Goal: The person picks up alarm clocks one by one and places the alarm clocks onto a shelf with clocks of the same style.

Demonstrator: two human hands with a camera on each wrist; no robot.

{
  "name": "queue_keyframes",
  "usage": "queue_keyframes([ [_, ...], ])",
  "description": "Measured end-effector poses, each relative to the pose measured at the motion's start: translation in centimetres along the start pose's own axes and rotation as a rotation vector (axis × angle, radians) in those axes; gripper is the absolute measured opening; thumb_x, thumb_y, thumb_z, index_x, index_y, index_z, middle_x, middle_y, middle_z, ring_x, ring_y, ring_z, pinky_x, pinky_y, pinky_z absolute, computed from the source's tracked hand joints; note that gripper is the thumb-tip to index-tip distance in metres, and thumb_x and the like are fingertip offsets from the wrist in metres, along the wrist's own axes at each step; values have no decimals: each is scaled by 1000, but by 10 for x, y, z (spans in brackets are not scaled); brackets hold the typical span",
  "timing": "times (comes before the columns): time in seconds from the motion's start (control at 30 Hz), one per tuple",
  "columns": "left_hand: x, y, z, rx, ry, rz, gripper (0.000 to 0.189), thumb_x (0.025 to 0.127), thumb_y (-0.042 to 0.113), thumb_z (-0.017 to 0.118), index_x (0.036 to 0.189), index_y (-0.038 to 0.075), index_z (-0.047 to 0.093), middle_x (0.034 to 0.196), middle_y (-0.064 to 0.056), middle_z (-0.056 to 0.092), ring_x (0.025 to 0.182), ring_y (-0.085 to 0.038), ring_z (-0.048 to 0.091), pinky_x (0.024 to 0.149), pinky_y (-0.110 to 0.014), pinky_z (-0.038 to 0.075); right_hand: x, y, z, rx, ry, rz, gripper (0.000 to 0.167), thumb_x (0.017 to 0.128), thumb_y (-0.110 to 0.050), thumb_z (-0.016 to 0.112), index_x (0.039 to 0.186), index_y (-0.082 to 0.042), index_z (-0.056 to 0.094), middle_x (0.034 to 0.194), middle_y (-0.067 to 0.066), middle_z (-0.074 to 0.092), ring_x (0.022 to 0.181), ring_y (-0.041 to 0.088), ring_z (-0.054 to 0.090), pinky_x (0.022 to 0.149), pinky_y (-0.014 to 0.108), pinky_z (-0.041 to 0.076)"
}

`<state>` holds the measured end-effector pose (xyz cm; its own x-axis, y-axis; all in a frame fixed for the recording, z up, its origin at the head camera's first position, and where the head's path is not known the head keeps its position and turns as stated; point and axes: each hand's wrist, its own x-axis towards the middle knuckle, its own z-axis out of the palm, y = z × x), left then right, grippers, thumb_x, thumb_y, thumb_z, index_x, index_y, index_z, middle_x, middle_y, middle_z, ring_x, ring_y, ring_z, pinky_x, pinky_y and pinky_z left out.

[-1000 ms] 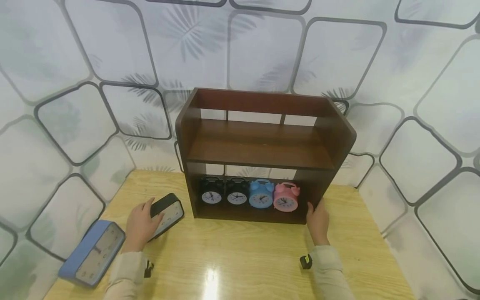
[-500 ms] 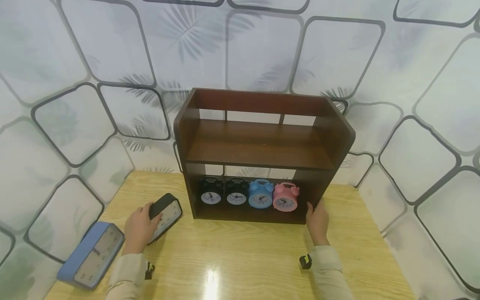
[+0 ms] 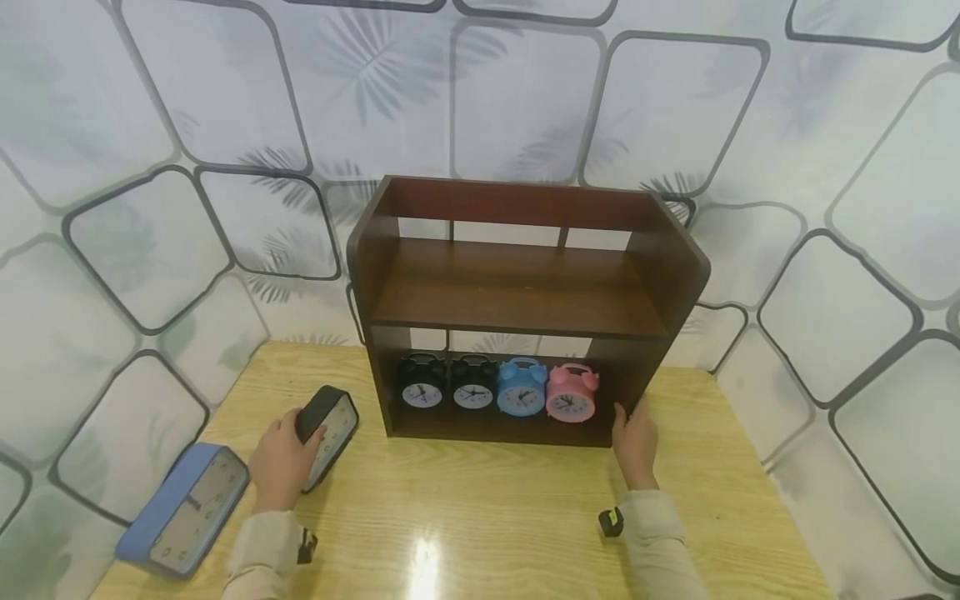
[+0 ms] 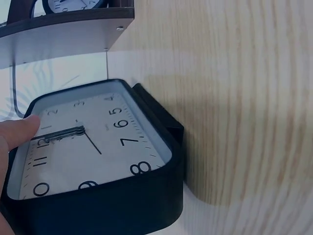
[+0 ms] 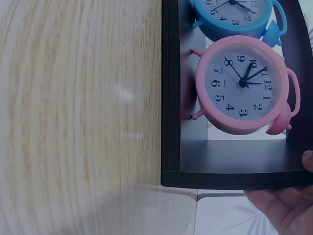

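My left hand (image 3: pixel 282 463) grips a black rectangular desk clock (image 3: pixel 335 435) from above, left of the shelf. In the left wrist view the thumb lies on the front rim of the black clock (image 4: pixel 93 142), by its white dial. At the shelf's right side panel, my right hand (image 3: pixel 635 442) holds the lower front edge, thumb inside and fingers outside. The dark brown two-tier shelf (image 3: pixel 525 325) bears a row of twin-bell alarm clocks on its lower board: a black pair, a blue alarm clock (image 3: pixel 522 388) and a pink alarm clock (image 3: pixel 572 395).
A blue rectangular desk clock (image 3: pixel 183 510) stands at the table's left side, close by my left forearm. The wood-grain table (image 3: pixel 465 508) meets patterned walls behind and at both sides. Nothing stands on the upper board (image 3: pixel 517 287) of the shelf.
The black desk clock, in my left hand, has turned to a steeper angle and shifted slightly left. My right hand keeps its place on the shelf.
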<state>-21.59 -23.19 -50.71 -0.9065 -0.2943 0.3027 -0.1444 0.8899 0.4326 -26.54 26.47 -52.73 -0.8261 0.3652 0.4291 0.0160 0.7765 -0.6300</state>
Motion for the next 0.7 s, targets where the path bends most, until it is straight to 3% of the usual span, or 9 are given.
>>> queue_keyframes([
  [0.17,-3,1,4,0,26,-62,53,84,34,67,120,-3,55,103,-29,63,82,-45,63,66,-55,49,0,0,0,2,6,0,34,93,-9,54,115,16,47,93,42,59,85,58,57,73,61,44],
  [0.43,-9,0,7,-18,-5,-138,59,85,37,62,127,-2,49,107,-31,60,83,-45,62,65,-54,48,0,1,2,-3,9,3,36,93,-9,54,119,14,46,95,41,59,85,58,57,73,61,44],
  [0.57,-14,-2,8,-73,4,-151,60,86,37,61,130,-2,48,114,-31,59,90,-48,61,70,-56,47,0,1,1,-1,10,10,38,93,-10,54,120,14,46,96,41,59,87,58,57,75,60,44],
  [0.7,-22,-3,9,-192,70,-186,59,86,34,63,131,-1,48,117,-30,58,97,-47,59,76,-57,45,0,0,1,10,3,16,37,93,-12,53,120,14,46,97,41,59,88,57,58,75,60,45],
])
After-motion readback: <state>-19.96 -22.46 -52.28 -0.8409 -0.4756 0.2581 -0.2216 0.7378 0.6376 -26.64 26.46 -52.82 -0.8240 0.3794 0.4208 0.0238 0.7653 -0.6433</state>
